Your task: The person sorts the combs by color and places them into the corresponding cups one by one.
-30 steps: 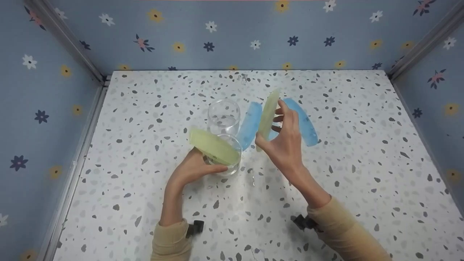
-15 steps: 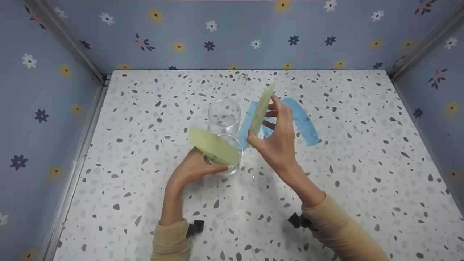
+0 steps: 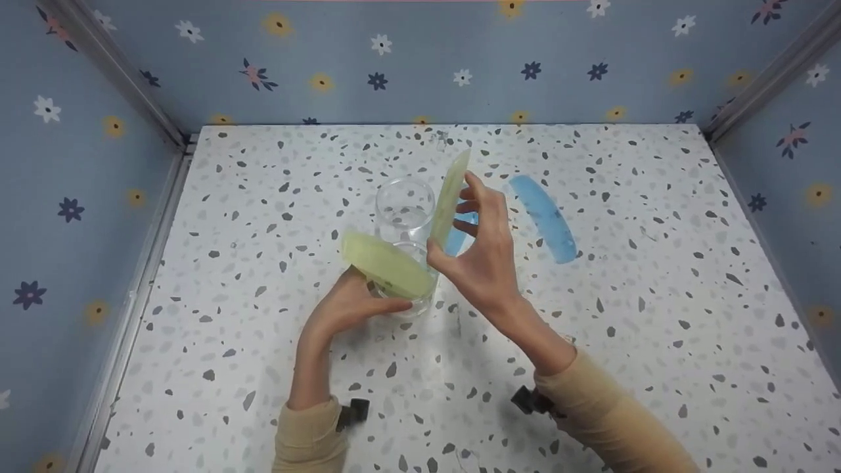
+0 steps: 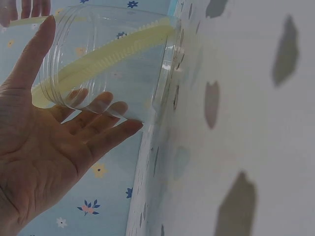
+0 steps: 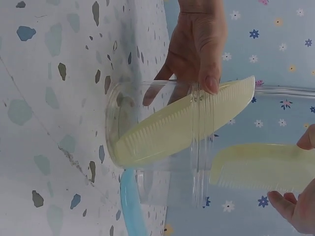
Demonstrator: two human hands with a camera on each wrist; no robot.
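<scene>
Mid-frame, I see the left hand gripping a jar holding a yellow comb. The right hand pinches a second comb, partly hiding a blue comb.

Soft glare on the tabletop

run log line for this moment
left hand: holds jar with yellow comb inside; right hand: holds second yellow comb; blue comb: on table
</scene>
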